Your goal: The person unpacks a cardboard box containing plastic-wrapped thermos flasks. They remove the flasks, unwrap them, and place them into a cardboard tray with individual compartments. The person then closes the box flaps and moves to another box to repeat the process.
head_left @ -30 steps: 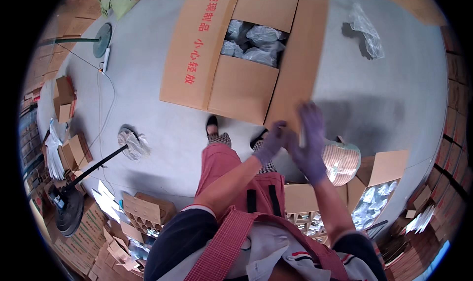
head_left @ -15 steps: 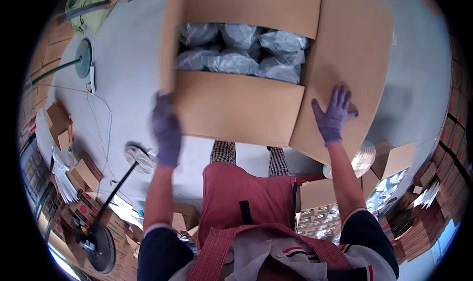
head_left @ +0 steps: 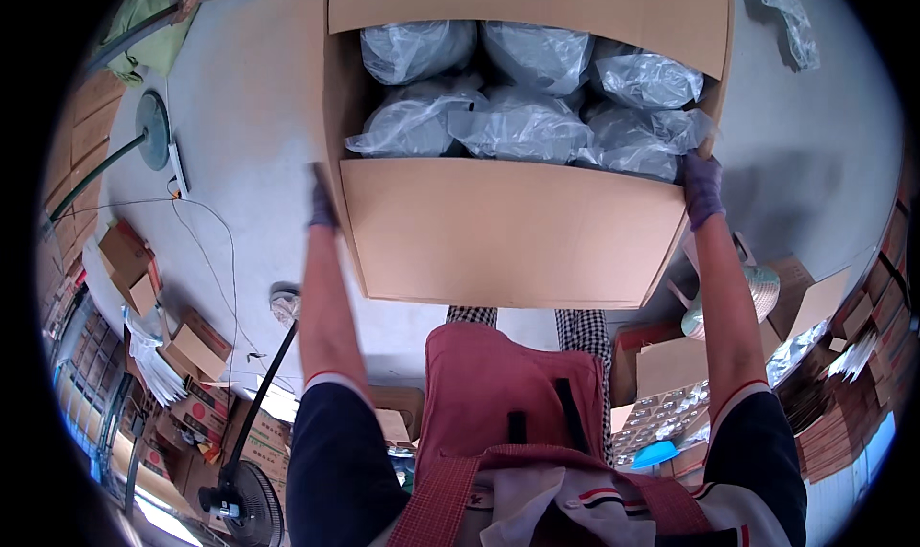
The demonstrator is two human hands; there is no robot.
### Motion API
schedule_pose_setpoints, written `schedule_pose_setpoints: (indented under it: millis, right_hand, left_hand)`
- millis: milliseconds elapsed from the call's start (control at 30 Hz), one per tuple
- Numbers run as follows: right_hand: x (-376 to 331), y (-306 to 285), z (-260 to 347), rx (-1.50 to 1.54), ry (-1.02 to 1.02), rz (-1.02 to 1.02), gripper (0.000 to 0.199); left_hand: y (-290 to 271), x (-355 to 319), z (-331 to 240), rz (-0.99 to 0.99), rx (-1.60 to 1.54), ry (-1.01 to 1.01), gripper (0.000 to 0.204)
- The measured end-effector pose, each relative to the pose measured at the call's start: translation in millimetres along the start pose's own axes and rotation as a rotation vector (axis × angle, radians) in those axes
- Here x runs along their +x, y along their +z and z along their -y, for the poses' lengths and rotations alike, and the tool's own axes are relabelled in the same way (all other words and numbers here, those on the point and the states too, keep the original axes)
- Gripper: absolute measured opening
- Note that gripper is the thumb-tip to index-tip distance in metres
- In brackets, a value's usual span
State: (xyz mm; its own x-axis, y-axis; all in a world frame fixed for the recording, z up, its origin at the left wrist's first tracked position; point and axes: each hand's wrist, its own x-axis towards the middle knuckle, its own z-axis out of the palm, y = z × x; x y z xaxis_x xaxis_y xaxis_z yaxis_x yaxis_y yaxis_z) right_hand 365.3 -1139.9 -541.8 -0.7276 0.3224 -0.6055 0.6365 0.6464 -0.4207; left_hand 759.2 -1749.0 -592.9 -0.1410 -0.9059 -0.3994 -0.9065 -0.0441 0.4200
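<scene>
A large open cardboard box [head_left: 508, 231] stands in front of me, its near flap hanging toward me. Inside lie several grey items in clear plastic bags [head_left: 522, 120], in two rows; what the bags hold is not clear. My left hand [head_left: 323, 207], in a purple glove, is against the box's left side. It is blurred and its fingers are partly hidden behind the cardboard. At the right front corner, my gloved right hand [head_left: 704, 190] is closed around the cardboard edge, beside a bag end that sticks out.
A black fan [head_left: 244, 504] stands at lower left, and a cable [head_left: 225, 250] runs over the floor. Open cartons [head_left: 201, 346] lie at left. Behind my right arm are a woven hat-like thing [head_left: 757, 293] and an open carton of small packed items [head_left: 661, 422]. Loose plastic [head_left: 791, 20] lies at upper right.
The right flap no longer spreads out to the right. My right hand has gone from lying spread on that flap to the box's right corner. The box appears larger and further right in view.
</scene>
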Motion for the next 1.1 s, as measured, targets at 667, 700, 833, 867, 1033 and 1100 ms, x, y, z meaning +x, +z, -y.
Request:
schedule_pose_setpoints:
  millis: [667,700,833,867,1033,1100]
  right_hand:
    - [-7,-106,-57,-0.137,-0.086,0.013,0.034]
    - [-38,-131,-77,-0.163,-0.069,-0.012,0.035]
    - [-171,-214,-91,0.044,0.031,-0.195,0.046]
    - [-218,-232,-102,0.129,0.063,-0.257,0.049]
    - [-362,-246,-107,0.325,0.260,-0.774,0.041]
    - [-440,-215,-129,0.419,0.348,-0.958,0.039]
  left_hand:
    - [-21,-269,-268,0.186,0.283,0.593,0.047]
    - [-28,-301,-283,0.260,0.152,0.575,0.046]
    - [-49,-327,-304,0.488,0.044,0.524,0.048]
    - [-62,-339,-311,0.470,0.046,0.642,0.049]
    - [-26,-348,-442,0.623,0.168,1.104,0.048]
    - [-39,-372,-419,0.796,0.006,1.139,0.045]
